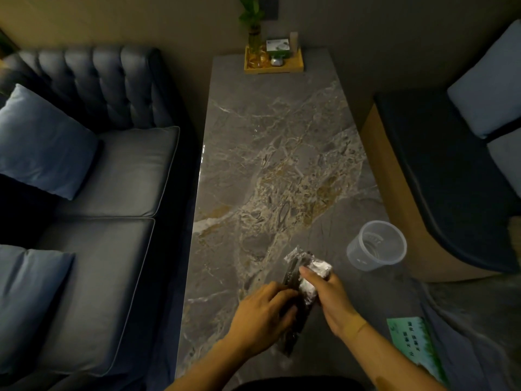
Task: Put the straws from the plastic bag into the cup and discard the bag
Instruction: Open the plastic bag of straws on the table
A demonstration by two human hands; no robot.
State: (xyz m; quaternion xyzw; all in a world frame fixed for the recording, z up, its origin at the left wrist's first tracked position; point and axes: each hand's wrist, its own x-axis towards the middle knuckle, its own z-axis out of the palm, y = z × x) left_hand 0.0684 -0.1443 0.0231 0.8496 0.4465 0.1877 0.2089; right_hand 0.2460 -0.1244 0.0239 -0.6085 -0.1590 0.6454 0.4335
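Near on the counter (282, 136), the right hand (332, 294) clamps the plastic bag (307, 280) steady while the left hand (262, 314) pinches its dark straws (293, 273), likely to draw them out; the cup (376, 245) waits just right.

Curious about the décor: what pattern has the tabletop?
Grey marble tabletop with white and tan veining, head view.

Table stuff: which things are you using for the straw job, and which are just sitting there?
For the job:
bag with dark straws inside, held by the left hand and right hand
cup, clear, standing to the right

Just sitting there:
tray at the far end, with a plant and a small box
green card near the right edge
cushions on the sofa
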